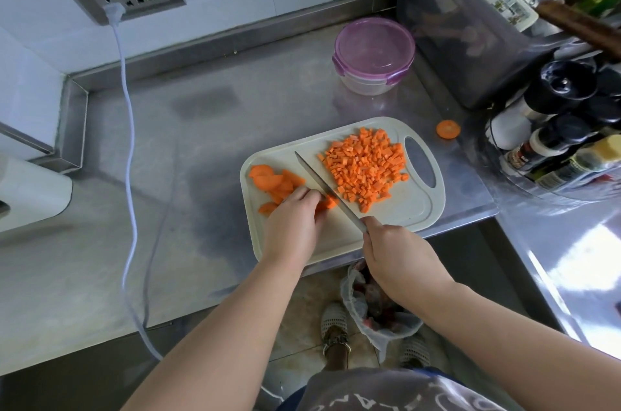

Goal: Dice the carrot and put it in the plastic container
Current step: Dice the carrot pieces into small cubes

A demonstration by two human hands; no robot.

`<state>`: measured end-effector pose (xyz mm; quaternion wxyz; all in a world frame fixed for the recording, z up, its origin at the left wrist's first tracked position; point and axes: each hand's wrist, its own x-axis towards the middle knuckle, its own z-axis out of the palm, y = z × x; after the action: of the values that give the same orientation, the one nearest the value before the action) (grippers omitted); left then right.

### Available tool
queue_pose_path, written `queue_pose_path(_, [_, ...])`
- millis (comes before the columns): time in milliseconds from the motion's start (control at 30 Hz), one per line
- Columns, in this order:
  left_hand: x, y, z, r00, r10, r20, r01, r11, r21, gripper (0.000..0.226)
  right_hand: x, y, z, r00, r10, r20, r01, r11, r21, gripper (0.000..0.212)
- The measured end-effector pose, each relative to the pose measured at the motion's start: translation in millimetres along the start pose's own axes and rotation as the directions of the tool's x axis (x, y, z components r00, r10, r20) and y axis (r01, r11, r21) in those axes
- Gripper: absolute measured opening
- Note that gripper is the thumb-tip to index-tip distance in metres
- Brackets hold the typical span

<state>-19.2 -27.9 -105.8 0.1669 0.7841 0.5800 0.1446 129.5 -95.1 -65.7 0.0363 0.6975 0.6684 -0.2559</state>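
A pile of diced carrot point(366, 168) lies on the right half of a white cutting board point(396, 212). Several carrot slices point(272, 180) lie on the board's left end. My left hand point(294, 224) presses down on a few carrot slices near the board's middle. My right hand point(396, 256) grips the handle of a knife point(322, 185), whose blade rests across the board right beside my left fingertips. The plastic container point(373, 56), round with a purple lid clipped on, stands on the counter behind the board.
A carrot end point(448, 129) lies on the steel counter right of the board. A spice rack point(554, 135) and a grey box point(460, 40) stand at the right. A white cable point(129, 141) runs from the wall socket across the counter. A lined bin point(373, 306) sits on the floor.
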Motion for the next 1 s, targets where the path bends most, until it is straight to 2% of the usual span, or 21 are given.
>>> queue_pose_path(133, [-2.1,-3.3,5.3,0.998,0.053,-0.045,-0.052,0.998,0.018,0.009,2.3,-0.2,2.1,0.999,0.026,0.031,-0.026,1.0,0.0,0.025])
queue_pose_path(333, [-3.3,-6.6,11.5,0.994,0.07,-0.083,-0.072,0.997,-0.014,0.013,10.4,-6.7,0.1,0.992,0.062,0.114,-0.063,0.998,0.006,0.027])
queue_pose_path(567, [-2.9,-5.1,10.4,0.992,0.065,-0.112,-0.07,0.997,-0.042,0.011,14.9,-1.6,-2.0,0.991,0.103,0.081,-0.115,0.979,0.17,0.02])
queue_pose_path(667, [-2.8,-5.3,8.0,0.994,0.048,-0.098,-0.054,0.997,-0.06,0.012,15.0,0.7,-2.3,0.991,0.118,0.065,-0.129,0.971,0.202,0.013])
queue_pose_path(833, [-5.6,-9.9,2.6,0.998,-0.019,-0.059,0.015,0.998,-0.069,0.024,7.7,4.9,-7.5,0.992,0.115,0.044,-0.121,0.971,0.206,0.021])
queue_pose_path(1000, [-5.0,-5.8,-2.5,0.995,-0.088,0.057,0.089,0.996,-0.026,0.035,5.5,3.9,-8.7,0.994,0.099,0.04,-0.105,0.975,0.197,0.024])
